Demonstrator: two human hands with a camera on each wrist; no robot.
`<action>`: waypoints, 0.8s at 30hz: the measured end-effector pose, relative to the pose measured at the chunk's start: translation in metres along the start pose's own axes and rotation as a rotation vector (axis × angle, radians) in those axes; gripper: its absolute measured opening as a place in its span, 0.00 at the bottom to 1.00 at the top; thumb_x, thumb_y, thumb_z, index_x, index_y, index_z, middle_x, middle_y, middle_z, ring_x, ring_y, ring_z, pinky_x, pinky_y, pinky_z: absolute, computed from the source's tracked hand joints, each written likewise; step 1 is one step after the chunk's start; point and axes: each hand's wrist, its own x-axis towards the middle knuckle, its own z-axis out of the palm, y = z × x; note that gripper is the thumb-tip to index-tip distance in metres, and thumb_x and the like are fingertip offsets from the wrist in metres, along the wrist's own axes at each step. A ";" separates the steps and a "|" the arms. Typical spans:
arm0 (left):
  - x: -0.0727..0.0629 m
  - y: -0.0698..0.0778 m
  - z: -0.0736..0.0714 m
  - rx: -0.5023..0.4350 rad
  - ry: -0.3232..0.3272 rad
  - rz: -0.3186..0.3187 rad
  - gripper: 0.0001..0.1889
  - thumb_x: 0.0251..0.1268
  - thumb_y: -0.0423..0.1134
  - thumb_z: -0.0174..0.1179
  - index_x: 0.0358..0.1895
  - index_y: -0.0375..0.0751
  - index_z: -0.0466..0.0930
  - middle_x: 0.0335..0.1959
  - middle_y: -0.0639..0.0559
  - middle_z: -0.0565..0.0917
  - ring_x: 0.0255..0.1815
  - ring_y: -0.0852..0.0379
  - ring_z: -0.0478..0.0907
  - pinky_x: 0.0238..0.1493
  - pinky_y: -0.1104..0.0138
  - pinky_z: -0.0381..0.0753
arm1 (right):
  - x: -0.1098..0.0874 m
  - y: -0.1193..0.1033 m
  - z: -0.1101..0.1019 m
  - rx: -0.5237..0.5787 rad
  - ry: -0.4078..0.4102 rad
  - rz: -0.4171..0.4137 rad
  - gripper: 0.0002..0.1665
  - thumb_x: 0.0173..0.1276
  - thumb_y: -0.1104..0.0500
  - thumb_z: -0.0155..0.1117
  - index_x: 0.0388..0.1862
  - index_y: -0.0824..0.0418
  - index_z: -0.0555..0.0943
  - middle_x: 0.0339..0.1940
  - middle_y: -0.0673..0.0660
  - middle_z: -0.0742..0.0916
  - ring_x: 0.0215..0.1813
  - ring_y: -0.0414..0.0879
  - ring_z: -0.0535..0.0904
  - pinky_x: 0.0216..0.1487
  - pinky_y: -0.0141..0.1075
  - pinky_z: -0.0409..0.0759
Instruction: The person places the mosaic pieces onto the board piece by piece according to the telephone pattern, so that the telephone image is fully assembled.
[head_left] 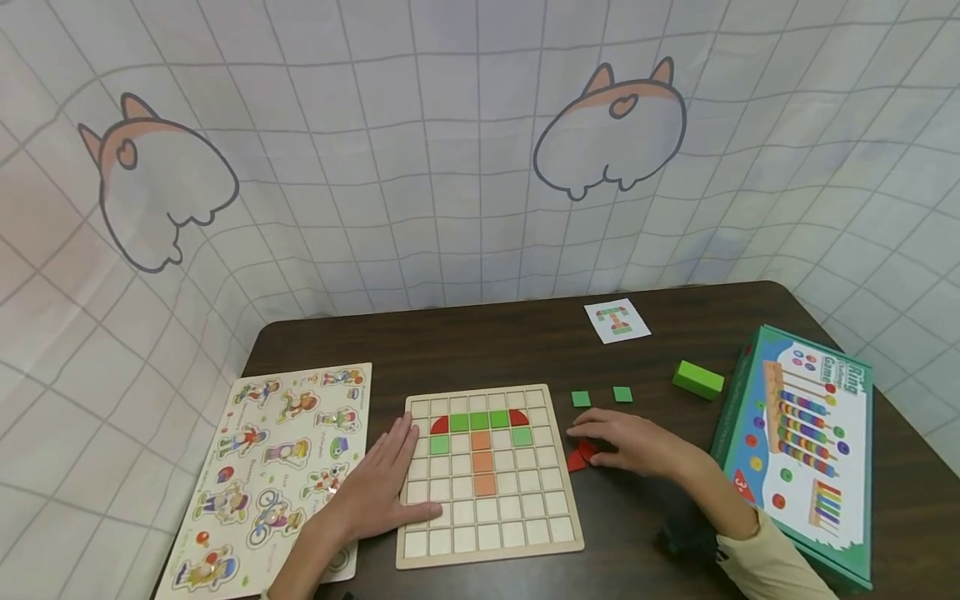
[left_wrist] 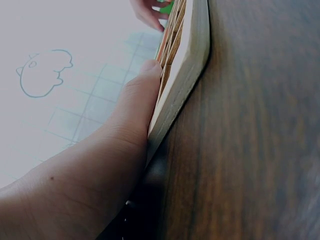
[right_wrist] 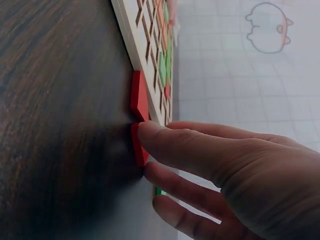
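Observation:
In the head view a wooden grid board (head_left: 517, 529) lies on the table. On it are two red quarter-round pieces, several green squares and a column of three orange squares (head_left: 481, 462). My left hand (head_left: 378, 483) rests along the board's left edge, its thumb over the lower cells. At the board's right side, two red pieces (right_wrist: 139, 95) lie side by side. My right hand (head_left: 633, 442) is over them with bent, spread fingers; its thumb tip (right_wrist: 150, 131) touches the nearer red piece (right_wrist: 138, 148). Two green squares (head_left: 581, 399) lie just beyond that hand.
A small card (head_left: 618, 321) with a coloured pattern lies at the back. A green block (head_left: 698, 380) stands beside a boxed ring game (head_left: 806, 450) on the right, near my right forearm. On the left, a picture puzzle board (head_left: 281, 421) lies partly under my left arm.

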 end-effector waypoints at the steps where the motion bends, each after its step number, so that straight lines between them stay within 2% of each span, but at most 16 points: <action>1: 0.000 0.000 0.000 0.003 0.001 0.000 0.61 0.51 0.79 0.52 0.78 0.40 0.42 0.81 0.46 0.40 0.82 0.49 0.39 0.79 0.55 0.51 | 0.000 0.000 0.001 -0.001 0.005 -0.007 0.24 0.63 0.59 0.68 0.59 0.59 0.80 0.57 0.55 0.82 0.56 0.51 0.79 0.53 0.45 0.82; 11: 0.000 0.000 0.000 0.017 0.012 0.009 0.61 0.51 0.79 0.51 0.78 0.39 0.43 0.81 0.46 0.40 0.82 0.49 0.41 0.79 0.54 0.52 | 0.002 0.002 0.005 -0.004 0.044 -0.051 0.12 0.61 0.63 0.69 0.45 0.60 0.84 0.44 0.52 0.80 0.43 0.42 0.77 0.42 0.34 0.82; 14: 0.000 0.000 0.001 0.018 0.016 0.013 0.61 0.51 0.80 0.50 0.78 0.39 0.43 0.81 0.46 0.41 0.82 0.49 0.41 0.79 0.54 0.52 | 0.003 0.002 0.003 0.030 0.034 -0.006 0.07 0.61 0.63 0.69 0.38 0.57 0.80 0.37 0.49 0.79 0.36 0.38 0.73 0.35 0.29 0.77; 18: 0.000 0.000 0.000 0.015 0.015 0.015 0.61 0.51 0.80 0.50 0.78 0.39 0.43 0.81 0.45 0.41 0.82 0.48 0.41 0.79 0.54 0.52 | 0.004 0.004 -0.002 0.083 0.016 0.050 0.11 0.62 0.63 0.69 0.31 0.54 0.74 0.28 0.45 0.76 0.31 0.35 0.68 0.31 0.26 0.69; 21: 0.000 0.000 0.000 0.014 0.007 0.012 0.61 0.51 0.80 0.50 0.78 0.38 0.42 0.81 0.45 0.41 0.82 0.48 0.41 0.79 0.54 0.52 | 0.001 0.004 -0.007 0.091 0.048 0.037 0.10 0.62 0.63 0.69 0.31 0.54 0.75 0.28 0.44 0.77 0.31 0.34 0.69 0.32 0.27 0.70; 24: 0.000 0.000 0.000 0.012 0.004 0.007 0.61 0.51 0.80 0.50 0.78 0.39 0.43 0.81 0.45 0.40 0.82 0.48 0.40 0.79 0.54 0.51 | -0.002 0.002 -0.011 0.086 0.106 0.000 0.07 0.64 0.63 0.67 0.40 0.56 0.79 0.35 0.45 0.81 0.34 0.34 0.74 0.35 0.29 0.75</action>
